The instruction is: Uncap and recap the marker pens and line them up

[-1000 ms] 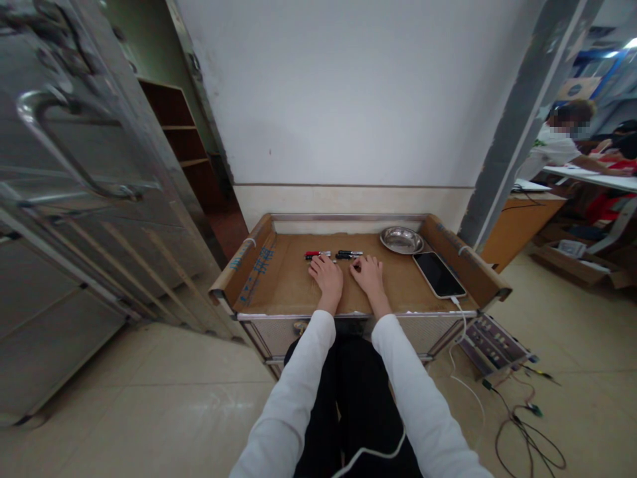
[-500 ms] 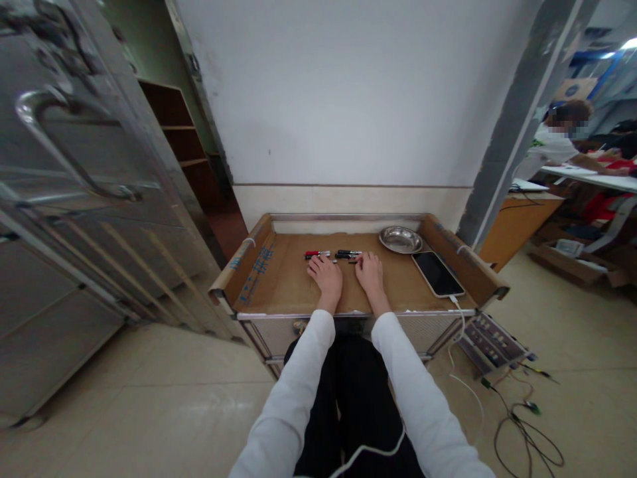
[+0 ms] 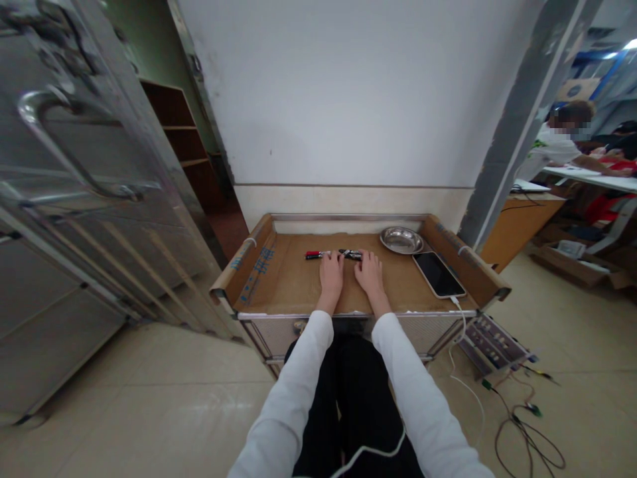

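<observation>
Having shifted right, away from the red pen (image 3: 312, 253), the left hand (image 3: 331, 270) is now joining the right hand (image 3: 369, 269) at the dark pens (image 3: 352, 255), mid-frame; whether either is gripping, one cannot tell.

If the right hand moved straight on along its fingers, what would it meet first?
The right hand would probably meet the black pens first, just ahead of it; depth and contact are unclear.
</observation>
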### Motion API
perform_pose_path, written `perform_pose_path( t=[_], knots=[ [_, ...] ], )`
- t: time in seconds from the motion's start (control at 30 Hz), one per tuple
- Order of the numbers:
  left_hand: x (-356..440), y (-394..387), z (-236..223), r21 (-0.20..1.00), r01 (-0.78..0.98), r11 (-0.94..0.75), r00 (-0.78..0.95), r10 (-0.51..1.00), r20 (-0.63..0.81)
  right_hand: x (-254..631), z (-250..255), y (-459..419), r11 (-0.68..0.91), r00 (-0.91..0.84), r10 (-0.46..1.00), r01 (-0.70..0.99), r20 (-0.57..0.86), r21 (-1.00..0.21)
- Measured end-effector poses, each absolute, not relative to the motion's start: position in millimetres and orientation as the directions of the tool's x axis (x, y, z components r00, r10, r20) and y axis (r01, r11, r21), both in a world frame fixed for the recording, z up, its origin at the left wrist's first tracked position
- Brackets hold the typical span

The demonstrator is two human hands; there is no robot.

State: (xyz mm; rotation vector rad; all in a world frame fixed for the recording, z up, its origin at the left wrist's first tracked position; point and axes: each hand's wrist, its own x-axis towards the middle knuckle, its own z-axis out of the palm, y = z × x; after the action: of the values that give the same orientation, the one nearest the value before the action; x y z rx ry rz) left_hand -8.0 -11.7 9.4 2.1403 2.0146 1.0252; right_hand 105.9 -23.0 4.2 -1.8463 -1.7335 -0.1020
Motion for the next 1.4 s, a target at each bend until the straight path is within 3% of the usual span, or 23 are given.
perform_pose_path(
  t=[0.13,0.27,0.57,1.07,1.4],
  knots=[
    [-10.2,-11.5,10.7,0.533,0.756,-0.381,0.082,0.862,0.5,107.5,2.3,-20.7,0.113,0.087,0.874,0.921,0.479,-0.374],
    [-9.6,-8.5,10.5,0.623,0.63,-0.463,0.057,0.828,0.558,109.2,-0.4,-18.3,0.112,0.074,0.887,0.924,0.456,-0.367],
    [-9.4,-5.4,9.0,0.693,0.525,-0.494,-0.096,0.775,0.625,107.4,-1.7,-17.1,0.156,0.009,0.909,0.919,0.416,-0.362],
    [-15.5,-5.8,11.9,0.78,0.453,-0.432,-0.328,0.732,0.597,111.0,-4.0,-14.9,0.215,0.015,0.895,0.861,0.447,-0.46],
    [-16.6,-4.1,10.2,0.787,0.404,-0.466,-0.353,0.714,0.604,113.9,-6.1,-10.9,0.313,0.004,0.865,0.777,0.501,-0.546]
  ],
)
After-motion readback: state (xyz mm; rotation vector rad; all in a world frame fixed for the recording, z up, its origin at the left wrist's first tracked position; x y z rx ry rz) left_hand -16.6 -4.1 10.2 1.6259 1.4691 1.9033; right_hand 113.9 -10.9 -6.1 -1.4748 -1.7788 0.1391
